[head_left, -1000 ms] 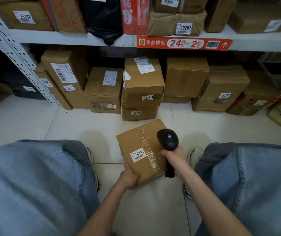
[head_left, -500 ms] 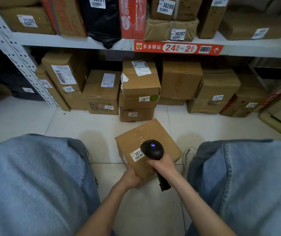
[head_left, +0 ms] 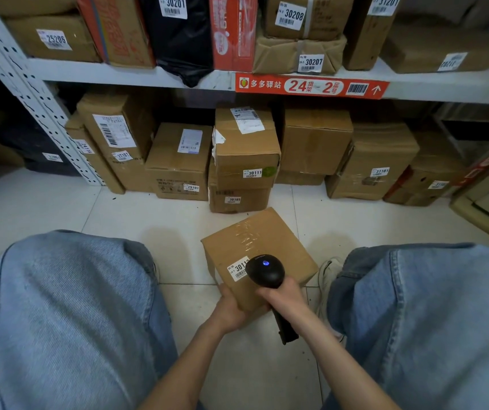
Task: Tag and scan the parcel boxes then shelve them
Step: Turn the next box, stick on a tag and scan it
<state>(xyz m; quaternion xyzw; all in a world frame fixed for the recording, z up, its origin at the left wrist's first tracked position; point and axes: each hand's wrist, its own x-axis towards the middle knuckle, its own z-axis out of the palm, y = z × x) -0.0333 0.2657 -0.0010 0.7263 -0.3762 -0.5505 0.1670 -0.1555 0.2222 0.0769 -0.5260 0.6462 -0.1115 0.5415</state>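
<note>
Between hands (head_left: 231,310) (knees apart): parcel (head_left: 267,247)

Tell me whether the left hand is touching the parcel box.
Touching. The head view shows the left hand gripping the near bottom corner of the parcel box, fingers wrapped against the cardboard.

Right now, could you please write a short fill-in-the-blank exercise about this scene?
1. The right hand holds a black ____ over the parcel box.
2. The left hand grips the box's near ____ corner.
3. The light on the scanner is ____.
4. The red shelf sign begins with the number ____.

Missing words: scanner; left; blue; 24
</note>
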